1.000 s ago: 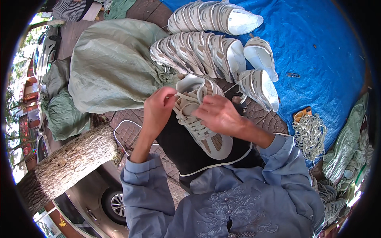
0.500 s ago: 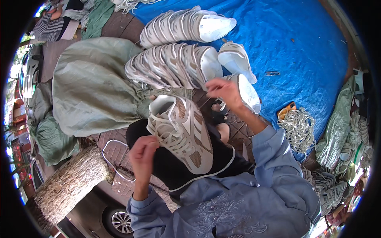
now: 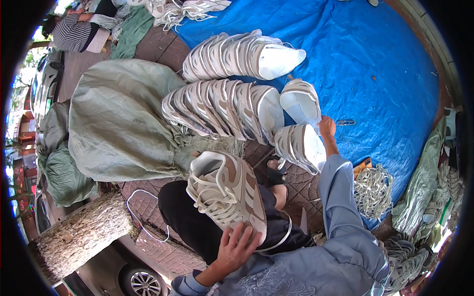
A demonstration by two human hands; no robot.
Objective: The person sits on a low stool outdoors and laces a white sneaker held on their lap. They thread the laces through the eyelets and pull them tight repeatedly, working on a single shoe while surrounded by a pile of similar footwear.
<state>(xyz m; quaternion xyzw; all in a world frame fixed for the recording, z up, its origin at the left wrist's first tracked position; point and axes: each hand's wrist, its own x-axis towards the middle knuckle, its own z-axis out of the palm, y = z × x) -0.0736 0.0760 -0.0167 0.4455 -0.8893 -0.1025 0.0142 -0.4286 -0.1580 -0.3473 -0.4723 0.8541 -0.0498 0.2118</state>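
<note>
A beige and white sneaker upper [image 3: 229, 185] with cream laces threaded through it rests on my black-trousered lap, its opening facing away from me. My left hand [image 3: 239, 250] lies over its toe, fingers spread on the surface. Out to the right, my right hand [image 3: 327, 127] is closed at the tip of a loose shoe upper [image 3: 300, 98] with a white lining, which lies on the blue tarp. Just below that hand sits a small stack of uppers [image 3: 296, 145]. Two long nested rows of similar uppers, a far row [image 3: 224, 55] and a nearer row [image 3: 212, 106], stretch to the left.
A tied greenish sack [image 3: 121, 118] bulges at the left, above a tree trunk [image 3: 86, 237]. A heap of white laces [image 3: 374, 190] lies at the tarp's near edge beside an orange phone [image 3: 363, 165]. A metal tool [image 3: 346, 122] rests on the blue tarp [image 3: 385, 98]. Another person [image 3: 74, 32] is at far left.
My left hand has moved from the laces to the sneaker upper's toe. My right hand has reached farther right, to the loose upper on the tarp. The whole view has shifted slightly.
</note>
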